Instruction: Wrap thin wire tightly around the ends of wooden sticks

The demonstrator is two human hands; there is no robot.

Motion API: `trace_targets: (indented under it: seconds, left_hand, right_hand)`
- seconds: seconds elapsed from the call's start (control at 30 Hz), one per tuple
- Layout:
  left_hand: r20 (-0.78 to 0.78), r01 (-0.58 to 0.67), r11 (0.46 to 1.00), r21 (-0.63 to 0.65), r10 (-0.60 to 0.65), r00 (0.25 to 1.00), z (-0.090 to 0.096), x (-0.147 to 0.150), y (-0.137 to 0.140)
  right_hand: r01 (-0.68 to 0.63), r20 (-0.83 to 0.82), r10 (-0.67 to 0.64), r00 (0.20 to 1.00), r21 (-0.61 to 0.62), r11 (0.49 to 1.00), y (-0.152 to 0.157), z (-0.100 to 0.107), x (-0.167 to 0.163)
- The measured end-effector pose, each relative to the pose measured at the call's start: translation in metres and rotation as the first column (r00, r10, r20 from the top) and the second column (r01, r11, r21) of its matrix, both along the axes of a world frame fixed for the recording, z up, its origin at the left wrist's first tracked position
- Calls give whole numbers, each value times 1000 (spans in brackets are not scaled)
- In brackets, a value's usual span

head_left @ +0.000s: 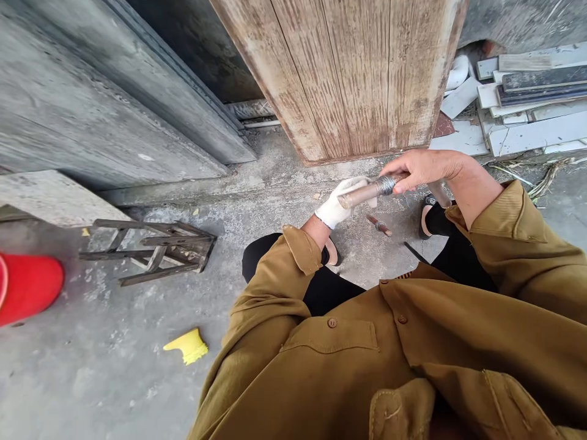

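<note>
A thick wooden stick [360, 195], bound with coils of wire [386, 184], is held in front of me above the floor. My left hand [337, 205], in a white glove, is closed around its near end from below and behind. My bare right hand [419, 170] grips it just past the wire, thumb and fingers bent over it. A pale rod-like piece [440, 193] shows under my right wrist; whether it belongs to the same stick I cannot tell. On the concrete between my feet lies a short stick with a wrapped middle [379, 225].
A wooden panel [348, 79] leans upright ahead, beside grey boards [114, 104]. Scrap planks [536, 98] are stacked at right. To the left are an overturned wooden stool [156, 253], a red bucket [32, 287] and a yellow scrap [188, 346] on the floor.
</note>
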State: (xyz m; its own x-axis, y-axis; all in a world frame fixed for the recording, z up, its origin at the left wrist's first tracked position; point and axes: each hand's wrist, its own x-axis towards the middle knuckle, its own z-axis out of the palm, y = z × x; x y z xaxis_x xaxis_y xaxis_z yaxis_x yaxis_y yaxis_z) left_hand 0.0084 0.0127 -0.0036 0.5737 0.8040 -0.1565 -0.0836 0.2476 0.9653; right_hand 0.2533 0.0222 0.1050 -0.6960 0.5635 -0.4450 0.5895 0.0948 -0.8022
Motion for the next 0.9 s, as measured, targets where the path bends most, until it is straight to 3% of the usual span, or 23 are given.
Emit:
trace_targets:
  seconds: [0.1,0.2,0.3,0.37,0.43,0.5,0.6,0.67,0.73,0.8,0.83,0.9]
  left_hand:
    - [79,-14,998,-65,19,997,-5,6,-7]
    - [117,190,981,-49,-183,976,4,6,-18]
    - [81,244,970,-1,-243,967,13,5,-24]
    - [50,207,978,32,-208,977,14,5,-23]
    - [2,178,982,64,-179,984,11,6,-20]
    - [-65,186,977,104,-180,982,9,6,-18]
    - [-194,242,958,156,-210,958,10,5,-15]
    - [-284,252,948,195,-192,939,13,2,-13]
    - [-362,244,937,249,-144,921,17,-2,-11]
    - [-422,267,921,285,-130,897,20,-6,-9]
    - [-434,282,917,283,-140,890,20,-8,-7]
    - [-413,292,922,254,-169,895,19,-10,-4]
  right_hand:
    - [86,-146,-94,985,-62,994,-4,-3,-1]
    - [138,-332,-161,929,-91,986,-8,-5,-6]
    - [362,-384,-341,858,-21,932,-5,-7,-10]
    - [496,-320,-457,830,50,867,-1,-9,-10]
    - [546,-188,-518,834,156,823,4,-12,-8]
    - [517,-23,-538,843,317,796,7,-17,-4]
    - [358,208,-545,813,559,747,9,-25,-4]
    - [200,374,-495,784,603,772,8,-28,-7]
    - [36,546,-354,759,508,860,6,-29,-11]
    - [-102,635,-108,765,284,953,3,-28,-14]
    - [-160,621,31,783,153,975,1,-26,-14]
    - [-252,485,242,840,-46,967,-1,-22,-12]
